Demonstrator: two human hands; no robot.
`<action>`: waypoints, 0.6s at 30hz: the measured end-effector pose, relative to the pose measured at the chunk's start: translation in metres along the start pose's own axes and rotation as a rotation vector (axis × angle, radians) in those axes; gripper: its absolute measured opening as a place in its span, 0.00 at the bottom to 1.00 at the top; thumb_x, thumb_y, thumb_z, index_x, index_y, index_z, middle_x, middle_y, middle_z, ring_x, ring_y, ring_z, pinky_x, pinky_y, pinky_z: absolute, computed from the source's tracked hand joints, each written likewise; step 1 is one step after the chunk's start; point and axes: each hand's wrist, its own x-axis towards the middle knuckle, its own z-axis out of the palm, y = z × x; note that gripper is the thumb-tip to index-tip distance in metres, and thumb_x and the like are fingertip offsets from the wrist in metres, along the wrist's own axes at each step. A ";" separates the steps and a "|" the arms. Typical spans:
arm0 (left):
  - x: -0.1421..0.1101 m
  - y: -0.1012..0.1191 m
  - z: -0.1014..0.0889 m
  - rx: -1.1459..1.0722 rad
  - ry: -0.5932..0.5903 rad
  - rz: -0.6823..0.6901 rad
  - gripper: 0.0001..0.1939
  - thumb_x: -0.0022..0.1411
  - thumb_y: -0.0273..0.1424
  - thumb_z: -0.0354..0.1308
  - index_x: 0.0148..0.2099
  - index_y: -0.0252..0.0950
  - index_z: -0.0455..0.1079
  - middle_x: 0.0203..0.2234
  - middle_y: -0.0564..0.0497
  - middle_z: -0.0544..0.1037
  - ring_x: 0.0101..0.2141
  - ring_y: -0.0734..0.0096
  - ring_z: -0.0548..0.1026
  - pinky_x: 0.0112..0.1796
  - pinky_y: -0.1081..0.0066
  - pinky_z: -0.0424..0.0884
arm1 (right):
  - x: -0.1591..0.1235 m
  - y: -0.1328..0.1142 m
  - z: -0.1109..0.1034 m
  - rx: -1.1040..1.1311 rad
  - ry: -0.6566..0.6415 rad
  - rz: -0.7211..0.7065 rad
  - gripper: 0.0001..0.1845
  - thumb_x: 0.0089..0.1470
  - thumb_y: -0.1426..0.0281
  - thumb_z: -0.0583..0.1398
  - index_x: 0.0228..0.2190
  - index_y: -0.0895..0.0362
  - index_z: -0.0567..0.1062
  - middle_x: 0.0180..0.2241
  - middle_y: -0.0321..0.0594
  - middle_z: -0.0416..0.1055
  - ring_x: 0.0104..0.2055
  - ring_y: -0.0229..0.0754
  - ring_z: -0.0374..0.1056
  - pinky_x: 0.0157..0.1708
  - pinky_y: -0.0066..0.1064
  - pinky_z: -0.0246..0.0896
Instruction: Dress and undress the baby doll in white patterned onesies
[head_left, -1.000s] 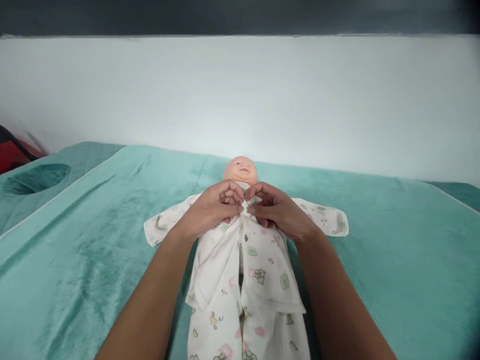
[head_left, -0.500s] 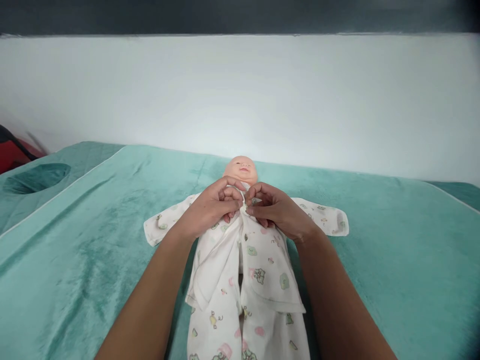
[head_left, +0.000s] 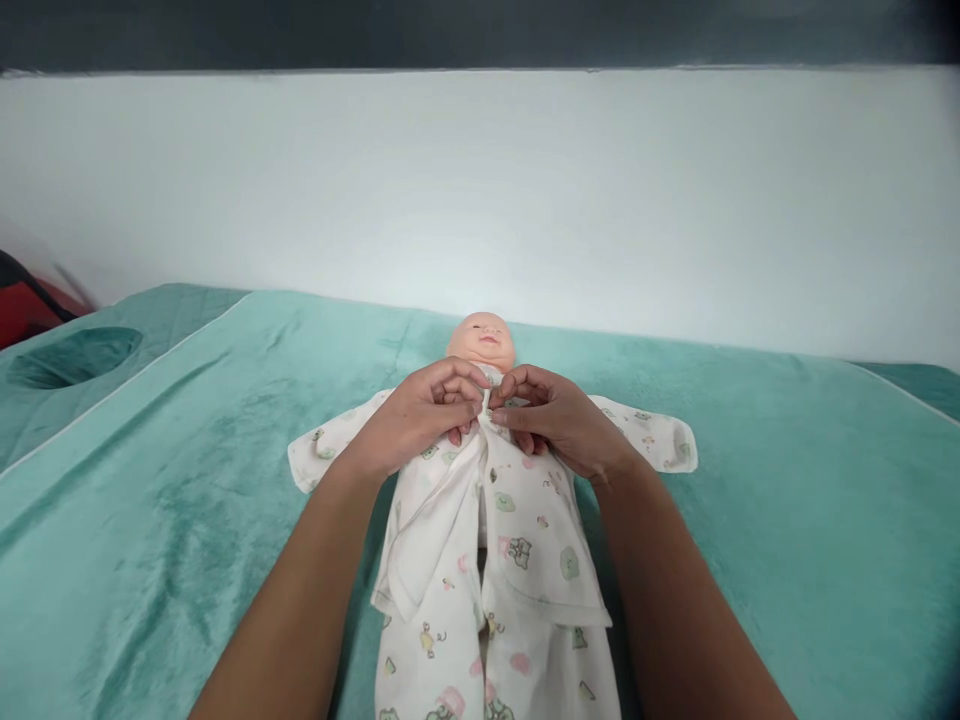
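A baby doll (head_left: 481, 340) lies on its back on a teal blanket (head_left: 165, 500), dressed in a white printed romper (head_left: 517, 540) whose front hangs open below the chest. My left hand (head_left: 420, 415) and my right hand (head_left: 555, 420) meet at the doll's upper chest, just under its chin. Both are closed in a pinch on the two front edges of the romper, fingertips pressed together at the neckline. What sits between the fingertips is hidden. The sleeves lie spread out to either side.
The blanket covers a wide padded surface that runs to a white wall (head_left: 480, 190) behind. A round dent (head_left: 71, 355) shows in the teal cover at far left, beside a red and black object (head_left: 22, 300).
Both hands stay at the neckline; the fingertips have shifted slightly and pressed closer together. The doll and romper have not moved.
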 end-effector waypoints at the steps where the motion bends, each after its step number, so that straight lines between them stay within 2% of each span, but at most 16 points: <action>1: 0.000 0.000 0.000 0.002 -0.004 0.000 0.11 0.55 0.24 0.56 0.42 0.39 0.69 0.27 0.56 0.71 0.24 0.80 0.68 0.25 0.79 0.66 | 0.000 0.000 0.000 -0.005 0.001 0.001 0.17 0.45 0.66 0.70 0.34 0.56 0.70 0.34 0.33 0.72 0.19 0.27 0.62 0.15 0.22 0.56; 6: 0.000 -0.001 -0.001 0.014 -0.002 -0.005 0.11 0.55 0.23 0.55 0.42 0.39 0.70 0.27 0.56 0.71 0.24 0.81 0.67 0.25 0.79 0.66 | 0.000 -0.001 0.001 -0.036 -0.002 0.004 0.16 0.44 0.66 0.70 0.33 0.56 0.71 0.32 0.33 0.72 0.18 0.27 0.62 0.15 0.22 0.55; 14: 0.000 0.000 -0.002 0.033 -0.009 -0.018 0.09 0.56 0.23 0.55 0.40 0.37 0.71 0.25 0.57 0.70 0.24 0.82 0.67 0.24 0.80 0.66 | 0.001 -0.001 0.001 -0.034 -0.015 0.001 0.16 0.44 0.66 0.70 0.33 0.56 0.70 0.35 0.34 0.72 0.17 0.27 0.62 0.15 0.22 0.54; 18: -0.001 0.003 -0.002 0.072 -0.009 -0.030 0.09 0.57 0.26 0.56 0.41 0.37 0.72 0.24 0.57 0.70 0.23 0.81 0.68 0.25 0.80 0.67 | 0.001 0.000 0.001 0.009 -0.020 -0.012 0.16 0.46 0.66 0.69 0.33 0.56 0.70 0.27 0.30 0.70 0.17 0.27 0.60 0.15 0.21 0.51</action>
